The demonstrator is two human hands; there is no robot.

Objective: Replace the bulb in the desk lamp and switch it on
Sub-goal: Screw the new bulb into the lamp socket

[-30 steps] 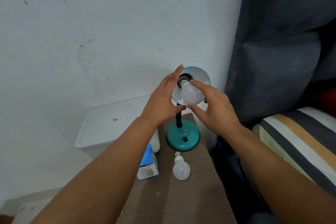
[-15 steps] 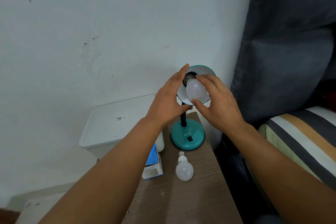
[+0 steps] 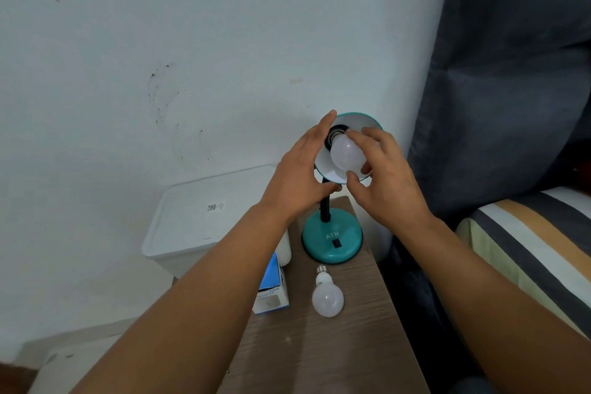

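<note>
A teal desk lamp stands on its round base (image 3: 332, 241) at the far end of a wooden side table (image 3: 335, 345); a black rocker switch sits on the base. Its shade (image 3: 367, 120) tilts toward me. A white bulb (image 3: 345, 153) sits with its screw end in the black socket. My right hand (image 3: 380, 176) grips this bulb with fingertips and thumb. My left hand (image 3: 300, 176) holds the shade's left rim and underside. A second white bulb (image 3: 327, 296) lies loose on the table in front of the base.
A blue and white bulb box (image 3: 271, 288) lies left of the loose bulb, partly under my left forearm. A white lidded bin (image 3: 208, 214) stands left of the table against the wall. A dark curtain (image 3: 511, 73) and striped bedding (image 3: 527, 249) are to the right.
My right hand's fingers have shifted around the bulb, from beside it to wrapped over its top and bottom. The view has drifted slightly. My left hand stays on the shade.
</note>
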